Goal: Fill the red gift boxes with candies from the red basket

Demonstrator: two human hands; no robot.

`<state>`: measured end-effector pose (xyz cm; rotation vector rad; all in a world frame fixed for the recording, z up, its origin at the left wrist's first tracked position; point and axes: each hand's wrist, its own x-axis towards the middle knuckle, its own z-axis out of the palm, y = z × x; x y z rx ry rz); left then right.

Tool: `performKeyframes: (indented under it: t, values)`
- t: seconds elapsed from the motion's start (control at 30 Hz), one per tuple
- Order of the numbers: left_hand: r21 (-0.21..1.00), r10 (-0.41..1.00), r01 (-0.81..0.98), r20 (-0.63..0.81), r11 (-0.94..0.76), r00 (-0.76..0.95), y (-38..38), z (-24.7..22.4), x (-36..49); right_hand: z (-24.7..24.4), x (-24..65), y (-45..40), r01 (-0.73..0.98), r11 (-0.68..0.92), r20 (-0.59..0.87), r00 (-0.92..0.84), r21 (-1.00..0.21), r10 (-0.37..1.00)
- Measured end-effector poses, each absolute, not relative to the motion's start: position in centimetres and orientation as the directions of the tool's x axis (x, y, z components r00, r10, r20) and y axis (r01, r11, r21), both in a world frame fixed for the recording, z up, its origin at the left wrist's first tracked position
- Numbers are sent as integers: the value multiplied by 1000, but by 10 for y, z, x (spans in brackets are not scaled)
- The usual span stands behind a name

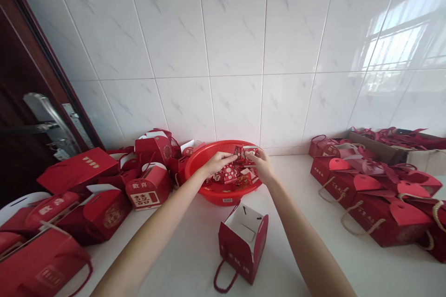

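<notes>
A round red plastic basket [223, 198] with perforated sides stands against the tiled wall, holding several red-wrapped candies [230, 174]. Both of my hands are over it. My left hand [221, 162] has its thumb and fingers closed on a small red candy packet [238, 153]. Between the fingers of my right hand [262, 165] is another red and white candy packet [250, 150]. Just in front of the basket, between my forearms, an open red gift box [240, 246] sits upright with its white inside showing and its dark red cord handle hanging down in front.
Many red gift boxes [148, 185] crowd the left side, near a dark door with a metal handle [49, 120]. Closed red boxes with rope handles [369, 209] line the right. Behind those, a cardboard carton [427, 160] holds red ribbons. White tiled wall [233, 55] rises behind.
</notes>
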<state>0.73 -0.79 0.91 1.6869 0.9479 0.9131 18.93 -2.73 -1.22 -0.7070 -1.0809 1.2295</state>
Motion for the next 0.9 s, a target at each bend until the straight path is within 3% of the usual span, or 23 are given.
performKeyframes:
  t: [0.2, 0.4, 0.7, 0.9]
  values:
    - [952, 914, 158, 190, -260, 359, -7, 8, 9, -9, 189, -30, -369, 236, 268, -36, -899, 963]
    - [969, 933, 159, 128, -190, 335, -10, 11, 11, -8, 189, -32, -354, 234, 256, -15, -905, 966]
    - [965, 889, 171, 104, -199, 446, -14, 13, 10, -4, 188, -37, -356, 231, 257, -26, -906, 966]
    - [885, 879, 383, 58, -265, 474, -7, 9, 6, -7, 187, -34, -333, 259, 271, 10, -907, 963]
